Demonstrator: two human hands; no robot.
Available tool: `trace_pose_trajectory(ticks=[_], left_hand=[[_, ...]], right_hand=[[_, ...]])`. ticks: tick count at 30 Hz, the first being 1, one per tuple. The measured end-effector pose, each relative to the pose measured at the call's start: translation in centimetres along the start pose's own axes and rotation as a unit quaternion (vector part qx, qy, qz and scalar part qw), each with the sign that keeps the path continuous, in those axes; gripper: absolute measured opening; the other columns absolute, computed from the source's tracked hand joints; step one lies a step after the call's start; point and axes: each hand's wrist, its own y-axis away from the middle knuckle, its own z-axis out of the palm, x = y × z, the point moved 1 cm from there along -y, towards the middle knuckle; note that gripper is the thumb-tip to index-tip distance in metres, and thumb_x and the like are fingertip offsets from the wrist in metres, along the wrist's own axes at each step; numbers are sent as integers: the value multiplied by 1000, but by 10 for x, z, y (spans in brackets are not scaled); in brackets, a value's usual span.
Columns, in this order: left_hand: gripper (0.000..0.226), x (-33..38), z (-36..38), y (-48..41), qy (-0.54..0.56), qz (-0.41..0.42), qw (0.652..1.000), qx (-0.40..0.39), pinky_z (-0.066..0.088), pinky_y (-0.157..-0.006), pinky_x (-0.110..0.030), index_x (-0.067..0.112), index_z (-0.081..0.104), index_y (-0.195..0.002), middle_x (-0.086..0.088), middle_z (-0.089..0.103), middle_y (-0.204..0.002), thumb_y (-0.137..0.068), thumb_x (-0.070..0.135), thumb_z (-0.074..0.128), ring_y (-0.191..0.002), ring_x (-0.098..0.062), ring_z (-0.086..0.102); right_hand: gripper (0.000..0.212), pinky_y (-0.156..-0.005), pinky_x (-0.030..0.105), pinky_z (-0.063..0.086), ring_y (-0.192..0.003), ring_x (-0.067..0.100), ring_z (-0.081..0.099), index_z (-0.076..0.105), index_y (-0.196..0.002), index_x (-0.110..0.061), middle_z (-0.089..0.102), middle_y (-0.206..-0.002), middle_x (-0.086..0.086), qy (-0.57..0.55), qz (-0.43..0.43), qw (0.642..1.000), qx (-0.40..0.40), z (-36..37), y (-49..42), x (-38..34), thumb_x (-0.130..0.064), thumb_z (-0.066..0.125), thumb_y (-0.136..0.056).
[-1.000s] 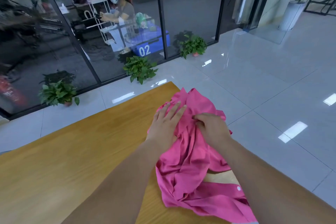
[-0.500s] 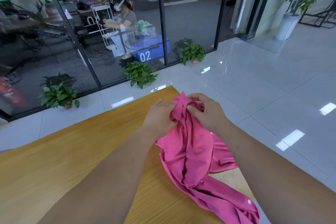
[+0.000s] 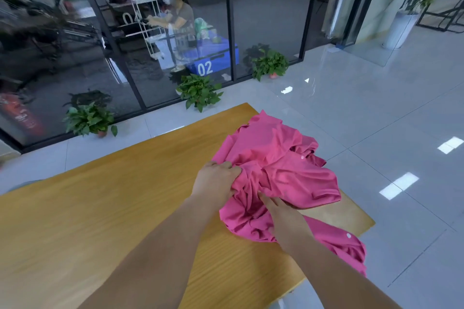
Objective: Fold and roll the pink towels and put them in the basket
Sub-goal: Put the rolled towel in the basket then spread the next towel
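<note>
A crumpled pink cloth (image 3: 281, 158) with small white buttons lies spread on the right end of the wooden table (image 3: 100, 208). My left hand (image 3: 216, 179) grips a bunched fold at the cloth's left edge. Nearer to me, my right hand (image 3: 283, 216) lies on the cloth with its fingers reaching in under a fold. One part of the cloth hangs past the table's near right edge. No basket is in view.
The table's far and right edges lie close to the cloth, with glossy tiled floor (image 3: 376, 108) beyond. Potted plants (image 3: 198, 91) stand along a glass wall. Behind the glass, a person (image 3: 178, 12) stands at a white rack.
Half a second ago both hands held the cloth lifted and bunched at its top. The cloth now lies spread on the table and both hands have moved down toward me.
</note>
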Motion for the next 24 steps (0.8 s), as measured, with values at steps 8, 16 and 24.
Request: trace_pose_trajectory(ticks=[8,16,24], left_hand=[[34,-46,-4,103,-13,-63,998,-14,48,-81,-34,29,64,-111,4,66,-100,-81,35,80,-86,-25,67],[39,-124,-38,212,-79,-165,983,-21,31,-57,-29,31,63,-80,6,58,-75,-54,24,91,-50,-22,56],[35,-195,-85,317,-108,-290,951,23,40,-72,-34,28,61,-114,2,61,-106,-84,17,74,-78,-25,66]], right_hand=[[54,-96,37,50,-118,26,57,57,-144,-39,64,-127,-6,29,-32,994,96,-5,11,-89,-9,49,-99],[49,-97,35,48,-116,25,52,63,-138,-36,66,-127,-6,27,-141,982,124,-25,7,-228,-11,48,-100],[36,-76,33,47,-104,18,44,70,-127,-33,68,-116,-11,-7,-280,949,147,-50,10,-376,-15,56,-100]])
